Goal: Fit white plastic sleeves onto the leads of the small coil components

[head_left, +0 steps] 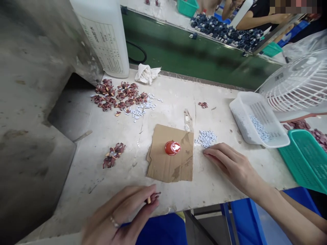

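Note:
My left hand (127, 212), with a ring on one finger, pinches a small maroon figurine (153, 198) with a tan part above the table's front edge. My right hand (230, 163) rests at the near edge of a pile of tiny light-blue pieces (207, 137). Its fingertips are pressed together on the tabletop, and whatever lies between them is hidden. Between the hands lies a torn piece of cardboard (159, 166), bearing a small cup of glossy red liquid (170, 148). Left of the cardboard sits a small cluster of maroon figurines (113, 155).
Many maroon figurines (107, 97) and more light-blue pieces (139, 110) lie at the back left, near a large white jug (109, 44) and crumpled tissue (146, 74). A white basket (245, 127), green basket (306, 160) and fan (298, 81) stand right. A metal housing borders the left.

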A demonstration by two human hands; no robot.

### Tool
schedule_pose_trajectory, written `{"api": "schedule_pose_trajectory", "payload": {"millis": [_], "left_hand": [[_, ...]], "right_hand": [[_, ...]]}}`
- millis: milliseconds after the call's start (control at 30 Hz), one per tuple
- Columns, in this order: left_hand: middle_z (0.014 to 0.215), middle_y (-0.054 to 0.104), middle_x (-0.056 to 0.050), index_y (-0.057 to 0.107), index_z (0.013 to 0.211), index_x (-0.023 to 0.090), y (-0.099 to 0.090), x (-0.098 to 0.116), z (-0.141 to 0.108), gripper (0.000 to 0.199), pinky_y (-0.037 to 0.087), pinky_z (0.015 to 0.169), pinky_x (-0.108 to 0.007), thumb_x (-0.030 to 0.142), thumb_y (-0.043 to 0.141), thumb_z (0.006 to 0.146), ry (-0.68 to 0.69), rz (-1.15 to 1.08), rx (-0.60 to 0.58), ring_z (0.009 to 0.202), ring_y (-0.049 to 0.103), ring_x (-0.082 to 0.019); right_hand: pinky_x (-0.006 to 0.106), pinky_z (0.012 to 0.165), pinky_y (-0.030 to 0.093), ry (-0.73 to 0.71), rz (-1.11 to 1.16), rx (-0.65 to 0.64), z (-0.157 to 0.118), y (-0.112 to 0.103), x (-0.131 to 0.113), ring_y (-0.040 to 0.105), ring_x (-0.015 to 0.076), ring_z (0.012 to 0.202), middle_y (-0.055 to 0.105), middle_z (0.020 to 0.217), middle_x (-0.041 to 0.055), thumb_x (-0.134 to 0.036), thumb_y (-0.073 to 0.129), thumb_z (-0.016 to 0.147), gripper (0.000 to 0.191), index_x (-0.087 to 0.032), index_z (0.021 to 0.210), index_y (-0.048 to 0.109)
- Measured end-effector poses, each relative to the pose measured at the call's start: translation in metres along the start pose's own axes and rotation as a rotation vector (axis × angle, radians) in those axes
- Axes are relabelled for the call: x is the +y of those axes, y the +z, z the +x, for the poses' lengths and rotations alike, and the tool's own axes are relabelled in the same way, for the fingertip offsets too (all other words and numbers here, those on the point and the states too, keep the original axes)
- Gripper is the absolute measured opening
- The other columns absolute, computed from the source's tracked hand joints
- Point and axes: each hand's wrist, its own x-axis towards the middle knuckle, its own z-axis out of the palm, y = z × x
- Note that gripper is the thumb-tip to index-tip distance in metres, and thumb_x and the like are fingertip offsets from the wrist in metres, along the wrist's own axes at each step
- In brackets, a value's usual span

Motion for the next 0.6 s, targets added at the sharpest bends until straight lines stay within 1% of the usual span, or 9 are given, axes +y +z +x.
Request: {"api": "schedule_pose_trajectory", "payload": {"millis": [67,133,233,300,400,467,500,600], "left_hand": [[0.106,0.074,0.009,0.067,0.115,0.026,0.001,0.002,0.009,0.019,0.049,0.099,0.000,0.022,0.065,0.096,0.003,0.011,-0.018,0.088,0.072,0.001],[0.108,0.073,0.008,0.067,0.117,0.024,0.003,0.004,0.012,0.022,0.046,0.103,-0.001,0.017,0.064,0.096,0.025,0.023,-0.009,0.091,0.070,0.002],[0.106,0.073,0.007,0.066,0.116,0.022,0.003,0.005,0.011,0.026,0.049,0.100,-0.002,0.012,0.067,0.092,0.026,0.013,0.058,0.092,0.070,0.002],[0.103,0.074,0.008,0.067,0.111,0.022,0.004,0.005,0.011,0.023,0.052,0.097,-0.004,0.013,0.070,0.090,-0.004,-0.006,0.082,0.090,0.070,0.000],[0.100,0.075,0.007,0.069,0.107,0.023,0.006,0.005,0.013,0.020,0.058,0.090,-0.009,0.013,0.070,0.090,0.007,-0.010,0.086,0.084,0.072,-0.003],[0.097,0.076,0.005,0.071,0.106,0.023,0.010,0.005,0.013,0.017,0.063,0.082,-0.015,0.019,0.070,0.090,0.002,-0.010,0.096,0.082,0.074,-0.008],[0.095,0.076,0.003,0.072,0.106,0.024,0.012,0.006,0.013,0.016,0.064,0.079,-0.019,0.025,0.071,0.090,-0.014,-0.018,0.103,0.082,0.075,-0.011],[0.089,0.076,0.000,0.074,0.105,0.024,0.021,0.008,0.011,0.025,0.067,0.075,-0.025,0.043,0.073,0.088,-0.069,-0.056,0.115,0.086,0.076,-0.018]], "right_hand": [[0.037,0.081,0.056,0.017,0.025,0.047,-0.003,0.003,0.002,0.068,0.0220,0.097,0.068,0.110,0.0090,-0.013,0.059,0.101,0.020,-0.022,0.117,0.065],[0.036,0.081,0.058,0.058,0.077,0.094,-0.002,0.004,0.003,0.069,0.0207,0.095,0.070,0.108,0.0072,-0.014,0.063,0.099,0.015,-0.023,0.110,0.068],[0.035,0.074,0.059,0.093,0.129,0.128,0.008,0.003,-0.004,0.070,0.0206,0.090,0.071,0.102,0.0068,-0.016,0.062,0.099,0.011,-0.023,0.104,0.069],[0.035,0.072,0.059,0.102,0.177,0.136,0.020,0.001,-0.015,0.070,0.0209,0.089,0.071,0.099,0.0070,-0.016,0.061,0.100,0.011,-0.023,0.104,0.068],[0.033,0.072,0.058,0.111,0.295,0.151,0.040,-0.003,-0.037,0.071,0.0188,0.085,0.073,0.094,0.0047,-0.016,0.063,0.098,0.010,-0.024,0.100,0.069],[0.031,0.071,0.058,0.107,0.350,0.147,0.052,-0.004,-0.049,0.071,0.0174,0.082,0.075,0.094,0.0036,-0.015,0.064,0.098,0.011,-0.024,0.100,0.070],[0.030,0.070,0.058,0.104,0.364,0.142,0.057,-0.005,-0.053,0.071,0.0171,0.081,0.075,0.094,0.0035,-0.015,0.063,0.098,0.012,-0.024,0.101,0.071],[0.030,0.069,0.058,0.081,0.385,0.129,0.066,-0.004,-0.059,0.070,0.0166,0.082,0.075,0.095,0.0038,-0.015,0.062,0.099,0.013,-0.023,0.101,0.072]]}}
